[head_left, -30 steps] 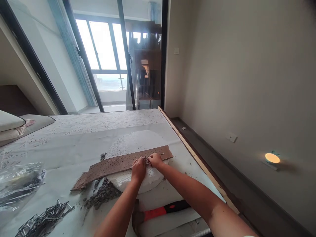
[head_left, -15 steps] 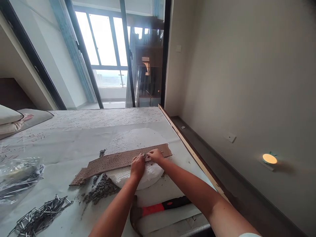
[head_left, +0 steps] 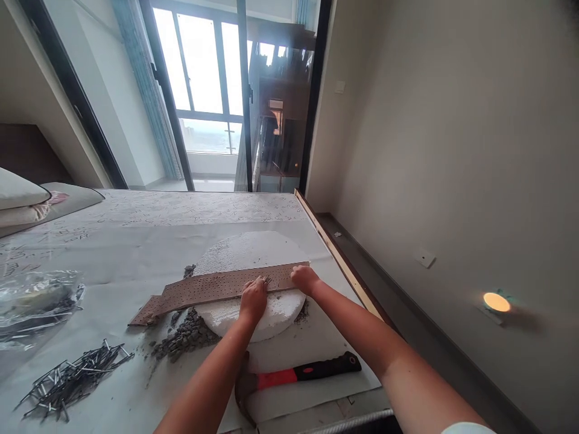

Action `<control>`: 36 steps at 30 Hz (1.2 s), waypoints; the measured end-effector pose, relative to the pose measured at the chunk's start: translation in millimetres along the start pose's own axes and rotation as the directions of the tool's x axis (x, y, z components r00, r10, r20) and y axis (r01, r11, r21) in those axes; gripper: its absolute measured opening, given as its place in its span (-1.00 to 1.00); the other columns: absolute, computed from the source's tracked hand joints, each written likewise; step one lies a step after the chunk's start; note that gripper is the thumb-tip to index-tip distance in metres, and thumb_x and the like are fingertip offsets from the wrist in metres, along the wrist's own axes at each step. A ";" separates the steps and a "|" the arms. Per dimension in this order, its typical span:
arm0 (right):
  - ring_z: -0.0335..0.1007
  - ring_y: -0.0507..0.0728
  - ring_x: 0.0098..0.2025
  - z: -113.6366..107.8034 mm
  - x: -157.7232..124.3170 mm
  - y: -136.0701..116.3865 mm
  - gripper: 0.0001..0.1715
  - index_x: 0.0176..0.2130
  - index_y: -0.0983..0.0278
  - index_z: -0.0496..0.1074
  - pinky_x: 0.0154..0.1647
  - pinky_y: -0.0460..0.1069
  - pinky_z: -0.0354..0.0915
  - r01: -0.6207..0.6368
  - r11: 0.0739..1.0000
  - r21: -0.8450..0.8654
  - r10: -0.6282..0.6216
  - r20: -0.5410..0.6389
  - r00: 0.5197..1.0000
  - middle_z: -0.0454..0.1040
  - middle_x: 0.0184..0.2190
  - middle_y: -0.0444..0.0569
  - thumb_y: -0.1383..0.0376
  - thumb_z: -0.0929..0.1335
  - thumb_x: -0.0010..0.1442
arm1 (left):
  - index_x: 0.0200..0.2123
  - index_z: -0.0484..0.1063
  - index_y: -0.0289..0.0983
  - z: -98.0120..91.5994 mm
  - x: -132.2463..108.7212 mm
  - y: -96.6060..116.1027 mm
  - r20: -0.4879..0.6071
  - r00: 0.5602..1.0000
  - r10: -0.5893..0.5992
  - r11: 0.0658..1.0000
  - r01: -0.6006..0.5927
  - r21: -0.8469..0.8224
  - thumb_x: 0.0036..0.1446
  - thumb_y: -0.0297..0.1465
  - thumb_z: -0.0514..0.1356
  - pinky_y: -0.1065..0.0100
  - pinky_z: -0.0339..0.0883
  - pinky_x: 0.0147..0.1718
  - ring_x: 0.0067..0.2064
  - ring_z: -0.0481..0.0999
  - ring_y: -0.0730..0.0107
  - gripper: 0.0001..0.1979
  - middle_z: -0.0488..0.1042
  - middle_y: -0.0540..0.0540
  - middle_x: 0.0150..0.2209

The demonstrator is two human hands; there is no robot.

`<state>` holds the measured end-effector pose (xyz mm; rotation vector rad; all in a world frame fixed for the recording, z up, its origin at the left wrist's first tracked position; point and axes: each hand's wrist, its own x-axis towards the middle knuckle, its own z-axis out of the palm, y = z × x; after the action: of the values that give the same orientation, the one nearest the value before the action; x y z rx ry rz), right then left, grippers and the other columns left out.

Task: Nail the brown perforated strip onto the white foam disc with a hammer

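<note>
A long brown strip of board (head_left: 203, 291), dotted with small holes, lies across a round white foam block (head_left: 253, 248). My left hand (head_left: 254, 298) rests at the board's middle, its fingers closed on a small bunch of thin nails (head_left: 266, 279) whose tips stick out. Near the board's right end is my right hand (head_left: 306, 281), fingers pinched together against the surface; anything between them is hidden. A claw hammer (head_left: 312, 369) with a red and black handle lies nearer to me. To the left is a pile of long nails (head_left: 76, 380).
Grey crumbled rubble (head_left: 187, 339) is heaped at the foam's left edge. A clear plastic bag (head_left: 38, 307) lies at far left, with folded bedding (head_left: 27, 205) behind it. A wooden edge (head_left: 335, 250) runs along the right, beside a gap and the wall.
My right hand has moved right along the board, away from my left hand, which stays at the middle with the nails. The view has shifted slightly; the hammer's handle end now shows.
</note>
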<state>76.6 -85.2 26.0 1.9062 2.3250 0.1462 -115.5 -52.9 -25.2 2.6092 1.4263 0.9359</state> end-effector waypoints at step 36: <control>0.42 0.13 -0.24 -12.3 15.5 -68.1 -0.77 -0.23 0.35 0.42 -0.32 -0.06 0.26 -0.197 0.926 0.322 0.254 -0.146 0.956 0.47 -0.22 0.11 0.34 0.22 0.19 | -0.24 0.36 -0.26 -3.1 1.7 3.2 0.090 0.992 -0.093 0.995 0.095 -0.014 0.27 -0.35 -0.16 0.25 0.18 -0.02 -0.11 0.48 0.27 -0.69 0.54 -0.16 -0.20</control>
<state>5.7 -83.3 26.9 2.4085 2.3458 -0.0160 -114.0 -54.3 -20.9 2.5116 1.4962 0.8069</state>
